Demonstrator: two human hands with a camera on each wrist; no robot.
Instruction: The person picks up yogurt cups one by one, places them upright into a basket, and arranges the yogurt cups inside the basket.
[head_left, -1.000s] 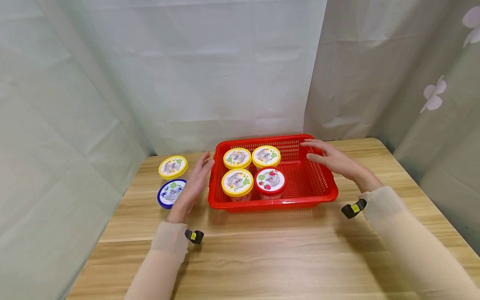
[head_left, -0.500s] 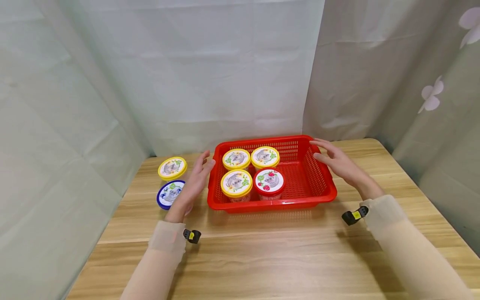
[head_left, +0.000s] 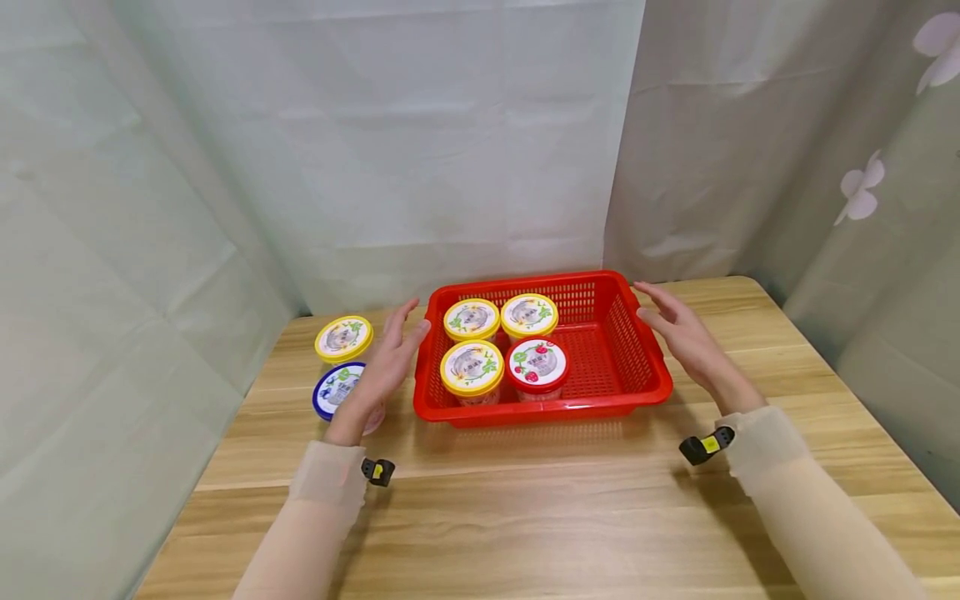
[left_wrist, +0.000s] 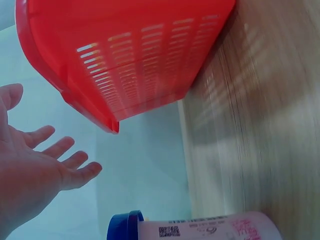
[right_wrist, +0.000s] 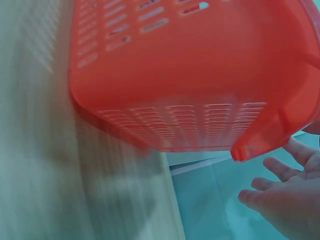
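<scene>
A red plastic basket (head_left: 592,354) stands on the table with several lidded tubs inside its left part. Three wear yellow lids, such as the front yellow-lidded tub (head_left: 472,367); beside it is a red-lidded tub (head_left: 537,364). My left hand (head_left: 386,367) hovers off the basket's left end, its fingers loosely spread and holding nothing in the left wrist view. Under that forearm stands a blue-lidded tub (left_wrist: 200,229), partly hidden in the head view. At the basket's right end, my right hand (head_left: 690,346) has relaxed fingers close to the rim; whether they touch it I cannot tell.
Behind the blue-lidded tub, another yellow-lidded tub (head_left: 343,337) stands at the table's left. The wooden table (head_left: 540,517) reaches back to a pale curtain (head_left: 450,150). Curtains also hang at both sides.
My right hand has moved right, from over the basket's right end to just outside its rim. My left hand has shifted only slightly. The tubs and basket stay in place.
</scene>
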